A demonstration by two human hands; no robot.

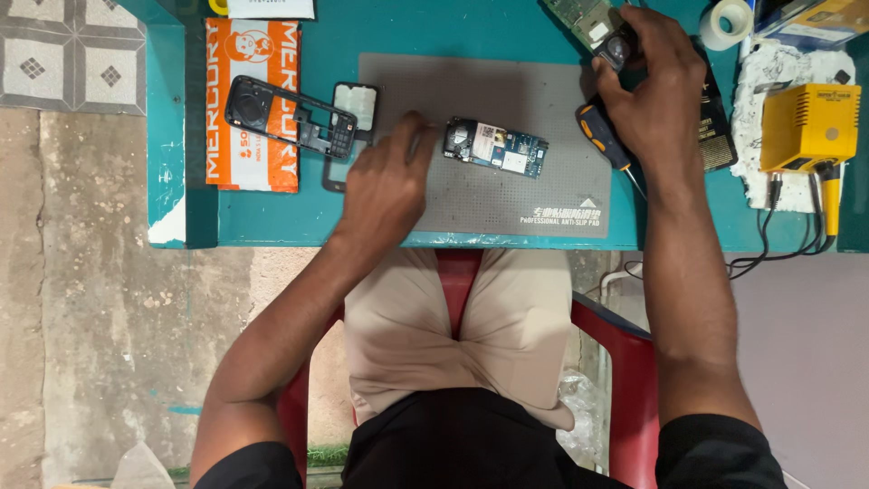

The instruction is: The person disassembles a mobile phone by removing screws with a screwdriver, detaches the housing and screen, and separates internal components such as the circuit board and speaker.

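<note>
**On the grey mat: board under my left fingers**

On the grey anti-slip mat (534, 100), the blue phone circuit board (495, 147) lies near the middle, and my left hand (385, 186) rests at the board's left end, fingers loosely curled, the tips touching or just short of its edge; I cannot tell which. My right hand (654, 86) sits off the mat's upper right corner, closed around a small dark round part (619, 47), with the orange-and-black screwdriver (604, 136) lying under my palm on the mat's right side. Left of the mat lie a black phone frame (288, 114) and, under it, a flat orange packet (252, 104) with white lettering. Along the mat's lower right edge runs small white print. Well right of the mat stands a yellow soldering station (808, 127).
</note>
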